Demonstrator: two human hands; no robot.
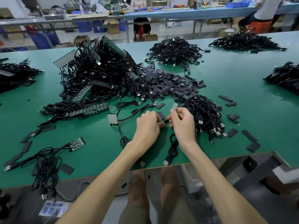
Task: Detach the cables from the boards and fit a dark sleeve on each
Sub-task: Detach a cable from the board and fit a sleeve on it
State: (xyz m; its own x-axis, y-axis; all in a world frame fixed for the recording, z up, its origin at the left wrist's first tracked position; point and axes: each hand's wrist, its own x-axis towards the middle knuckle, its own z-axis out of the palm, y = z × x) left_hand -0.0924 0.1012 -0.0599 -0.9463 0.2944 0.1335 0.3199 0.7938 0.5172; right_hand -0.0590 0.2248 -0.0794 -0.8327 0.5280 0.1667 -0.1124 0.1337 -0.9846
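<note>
My left hand (148,122) and my right hand (182,121) meet over the green table (103,146), both pinching a small dark sleeve (165,121) between their fingertips. My right hand also holds a small pale board piece (174,106) that sticks up above its thumb. A black USB cable (172,147) loops down from under my right hand to the table's front edge. A big tangle of cables still on green boards (100,73) lies at the back left. Loose dark sleeves (165,83) are heaped behind my hands.
A bundle of cables with USB plugs (205,115) lies right of my right hand. A pale board with cables (112,118) sits left of my left hand. More cable heaps (174,50) lie far across the table. Loose sleeves (251,136) scatter near the right front edge.
</note>
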